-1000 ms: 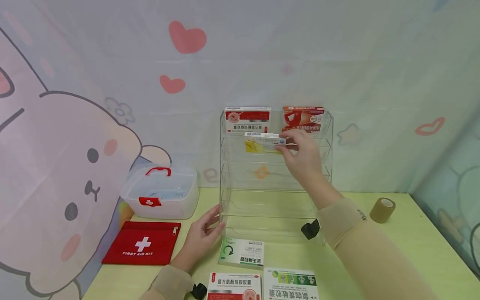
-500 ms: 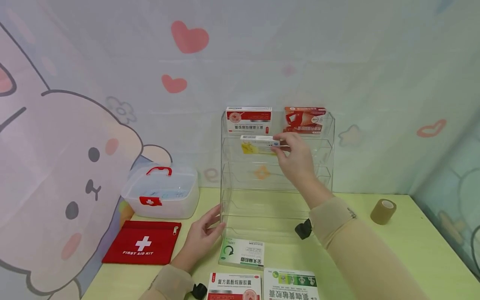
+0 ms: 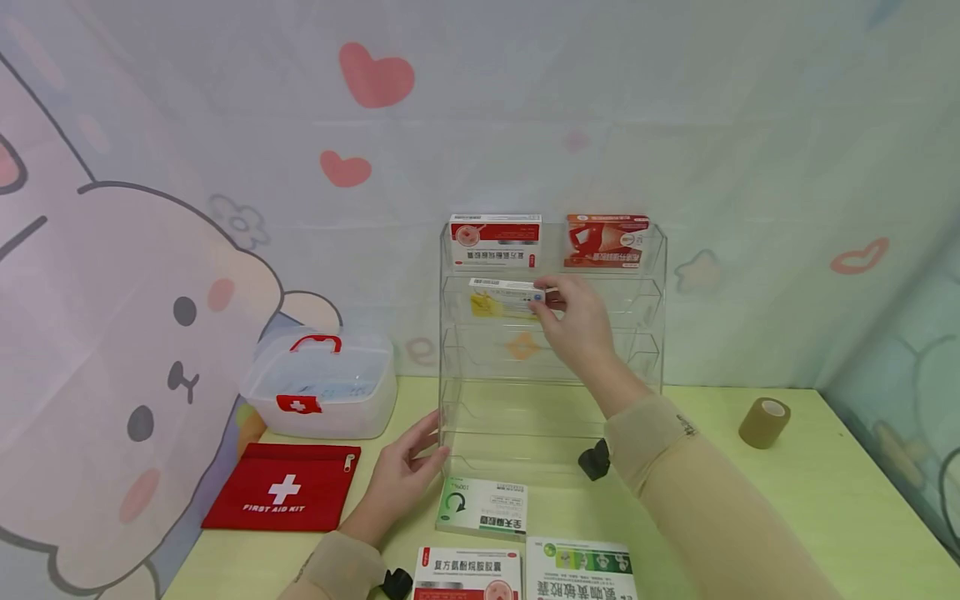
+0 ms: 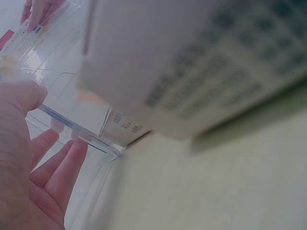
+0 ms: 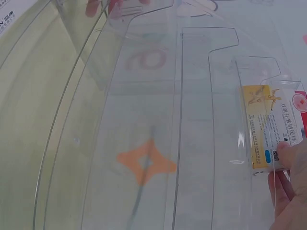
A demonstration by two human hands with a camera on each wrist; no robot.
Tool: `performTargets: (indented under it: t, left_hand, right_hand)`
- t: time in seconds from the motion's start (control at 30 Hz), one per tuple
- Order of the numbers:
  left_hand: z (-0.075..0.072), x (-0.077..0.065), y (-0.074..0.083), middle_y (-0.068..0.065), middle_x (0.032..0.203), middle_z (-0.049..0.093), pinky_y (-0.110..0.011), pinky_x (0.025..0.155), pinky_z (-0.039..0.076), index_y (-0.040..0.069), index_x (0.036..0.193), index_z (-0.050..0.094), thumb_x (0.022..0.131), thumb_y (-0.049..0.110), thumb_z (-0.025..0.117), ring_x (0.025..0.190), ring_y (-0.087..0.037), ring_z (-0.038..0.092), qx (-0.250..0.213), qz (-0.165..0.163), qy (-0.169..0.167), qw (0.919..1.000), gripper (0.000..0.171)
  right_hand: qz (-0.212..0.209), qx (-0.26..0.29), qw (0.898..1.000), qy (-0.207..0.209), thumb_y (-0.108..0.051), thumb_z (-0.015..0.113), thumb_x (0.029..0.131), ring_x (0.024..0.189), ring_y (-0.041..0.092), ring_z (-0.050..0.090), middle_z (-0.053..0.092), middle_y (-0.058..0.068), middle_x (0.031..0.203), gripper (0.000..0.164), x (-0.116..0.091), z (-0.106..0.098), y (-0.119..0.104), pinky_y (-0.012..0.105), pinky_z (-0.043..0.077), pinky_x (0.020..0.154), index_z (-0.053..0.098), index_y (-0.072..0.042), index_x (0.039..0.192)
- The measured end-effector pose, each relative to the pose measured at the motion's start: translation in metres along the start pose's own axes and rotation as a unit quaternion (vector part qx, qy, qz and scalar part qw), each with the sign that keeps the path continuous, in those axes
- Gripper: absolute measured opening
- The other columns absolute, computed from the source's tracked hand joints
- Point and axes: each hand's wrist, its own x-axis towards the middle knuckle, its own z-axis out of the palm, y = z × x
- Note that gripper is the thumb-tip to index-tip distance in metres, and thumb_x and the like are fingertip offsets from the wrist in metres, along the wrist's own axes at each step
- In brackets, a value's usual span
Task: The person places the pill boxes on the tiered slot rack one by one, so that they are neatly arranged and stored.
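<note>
Pinching the right end of a slim white-and-yellow box [image 3: 501, 300], the right hand [image 3: 579, 327] has thumb and fingers clamped on it at the left part of the second tier of a clear rack [image 3: 525, 408]. The box lies lengthwise, its narrow white top edge bearing a dark printed strip. On its broad face a yellow patch fills the lower left, pale lettering runs across, and a round blue mark sits beside the thumb. Seen from the right wrist, the yellow band carries a golden branching figure, the white part dark characters, with a small blue patch and a dark square code near the thumb. Its lower edge seems to be behind the tier's clear front lip, though the transparent plastic makes it hard to tell whether it touches the shelf.

Well apart from the right hand, the left hand [image 3: 405, 468] holds the rack's lower left side, thumb and fingers to either side of the panel's edge. Above the box stands a red-and-white carton [image 3: 495, 242].
</note>
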Motion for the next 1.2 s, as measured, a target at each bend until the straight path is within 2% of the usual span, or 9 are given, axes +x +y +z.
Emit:
performTargets:
  t: [0.2, 0.27, 0.47, 0.63, 0.73, 0.87, 0.93, 1.03, 1.2]
  left_hand:
    - [0.0, -0.001, 0.002, -0.006, 0.156, 0.053, -0.024, 0.1, 0.057, 0.039, 0.151, 0.047, 0.096, 0.03, 0.072, 0.136, -0.033, 0.06, 0.0, -0.006, 0.0, 1.0, 0.06]
    - [0.0, -0.001, 0.002, -0.008, 0.156, 0.053, -0.024, 0.099, 0.057, 0.04, 0.15, 0.048, 0.096, 0.029, 0.072, 0.135, -0.034, 0.06, -0.004, -0.002, 0.0, 1.0, 0.06]
    - [0.0, 0.0, 0.001, -0.011, 0.155, 0.053, -0.024, 0.098, 0.057, 0.036, 0.151, 0.048, 0.096, 0.027, 0.072, 0.135, -0.036, 0.06, -0.007, 0.012, -0.002, 0.9999, 0.06]
    - [0.0, 0.0, -0.002, -0.012, 0.155, 0.053, -0.024, 0.098, 0.058, 0.024, 0.154, 0.047, 0.097, 0.025, 0.071, 0.133, -0.038, 0.061, -0.002, 0.025, -0.003, 0.9997, 0.062]
    - [-0.001, 0.0, -0.002, -0.011, 0.155, 0.053, -0.023, 0.097, 0.058, 0.025, 0.153, 0.047, 0.097, 0.025, 0.071, 0.133, -0.037, 0.061, -0.003, 0.021, -0.002, 0.9998, 0.061]
    - [-0.001, 0.0, -0.001, -0.006, 0.154, 0.055, -0.022, 0.097, 0.058, 0.034, 0.151, 0.049, 0.097, 0.026, 0.072, 0.133, -0.035, 0.062, -0.008, 0.017, 0.002, 0.9998, 0.059]
    - [-0.001, -0.001, -0.001, -0.009, 0.154, 0.055, -0.024, 0.097, 0.058, 0.03, 0.152, 0.048, 0.097, 0.025, 0.072, 0.132, -0.036, 0.062, -0.01, 0.025, 0.001, 0.9996, 0.06]
    - [-0.001, -0.001, -0.001, -0.01, 0.154, 0.054, -0.023, 0.098, 0.058, 0.026, 0.153, 0.047, 0.097, 0.026, 0.071, 0.133, -0.036, 0.061, -0.008, 0.021, -0.003, 0.9998, 0.061]
    - [-0.001, 0.0, 0.0, -0.008, 0.156, 0.053, -0.023, 0.099, 0.057, 0.022, 0.154, 0.046, 0.097, 0.029, 0.07, 0.135, -0.034, 0.06, -0.002, 0.009, -0.004, 0.9999, 0.063]
  right_hand:
    - [0.01, -0.002, 1.0, -0.021, -0.022, 0.073, 0.096, 0.109, 0.02, 0.071, 0.065, 0.005, 0.124, 0.03, 0.003, 0.003, -0.005, 0.036, 0.062, 0.096, 0.066, -0.015, 0.124]
    - [0.014, -0.004, 1.0, -0.028, -0.024, 0.073, 0.096, 0.109, 0.02, 0.072, 0.066, 0.004, 0.124, 0.031, 0.003, 0.004, -0.007, 0.036, 0.062, 0.095, 0.066, -0.016, 0.125]
    - [0.018, -0.012, 0.999, -0.039, -0.026, 0.071, 0.097, 0.107, 0.02, 0.072, 0.068, 0.003, 0.123, 0.032, 0.004, 0.005, -0.01, 0.036, 0.062, 0.095, 0.065, -0.017, 0.127]
    - [0.013, -0.019, 0.999, -0.041, -0.027, 0.07, 0.098, 0.106, 0.02, 0.071, 0.069, 0.003, 0.121, 0.032, 0.004, 0.005, -0.01, 0.037, 0.062, 0.094, 0.064, -0.017, 0.128]
    - [0.01, -0.018, 0.999, -0.042, -0.026, 0.07, 0.097, 0.107, 0.02, 0.071, 0.069, 0.002, 0.122, 0.033, 0.004, 0.006, -0.01, 0.037, 0.062, 0.095, 0.064, -0.017, 0.128]
    - [0.007, -0.011, 0.999, -0.045, -0.027, 0.072, 0.096, 0.111, 0.021, 0.071, 0.067, 0.002, 0.129, 0.038, 0.004, 0.007, -0.008, 0.038, 0.061, 0.099, 0.062, -0.017, 0.132]
    - [0.01, -0.009, 0.999, -0.043, -0.028, 0.074, 0.095, 0.114, 0.021, 0.07, 0.066, 0.002, 0.133, 0.044, 0.002, 0.006, -0.007, 0.04, 0.06, 0.1, 0.06, -0.017, 0.135]
    - [0.017, 0.008, 0.999, -0.034, -0.027, 0.077, 0.093, 0.117, 0.022, 0.067, 0.063, 0.002, 0.137, 0.05, -0.001, 0.002, -0.004, 0.039, 0.059, 0.102, 0.058, -0.016, 0.138]
    - [0.02, 0.055, 0.998, -0.012, -0.023, 0.078, 0.091, 0.12, 0.024, 0.066, 0.063, 0.006, 0.137, 0.052, -0.008, -0.009, 0.005, 0.036, 0.058, 0.104, 0.058, -0.011, 0.137]
